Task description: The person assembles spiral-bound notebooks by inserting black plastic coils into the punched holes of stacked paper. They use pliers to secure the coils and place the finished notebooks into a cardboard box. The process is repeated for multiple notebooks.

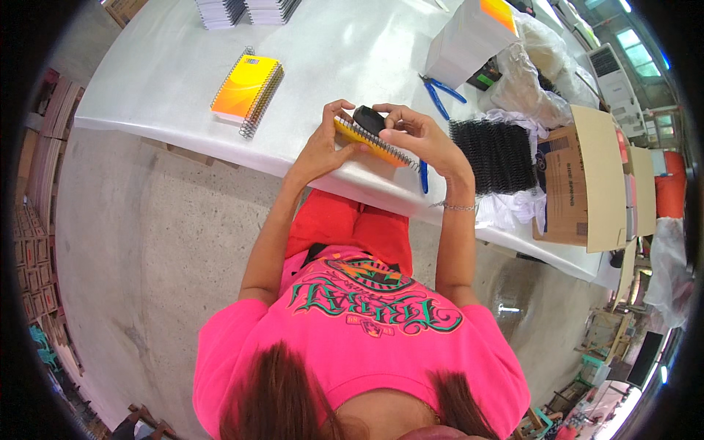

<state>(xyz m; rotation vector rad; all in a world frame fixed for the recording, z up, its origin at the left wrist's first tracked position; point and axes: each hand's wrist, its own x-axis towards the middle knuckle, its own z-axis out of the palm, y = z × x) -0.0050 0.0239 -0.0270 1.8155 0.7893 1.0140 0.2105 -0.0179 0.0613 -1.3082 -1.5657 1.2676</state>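
At the table's near edge, a spiral notebook (374,150) with a yellow and orange cover is held on edge, its wire coil facing up. My left hand (323,147) grips its left end, thumb on the near cover and fingers at the far side. A small black rounded thing (369,120) sits against the coil; its exact kind is unclear. My right hand (422,139) is closed at the right end of this thing, thumb and forefinger pinched over the coil. A second yellow and orange spiral notebook (251,86) lies farther left, a coil along its right side.
Blue-handled cutters (443,95) and another blue handle (424,177) lie on the white table (169,81). Black coils (493,155) on plastic and an open cardboard box (576,183) are at right. A white box-like stack (469,44) and notebook stacks (220,13) stand behind.
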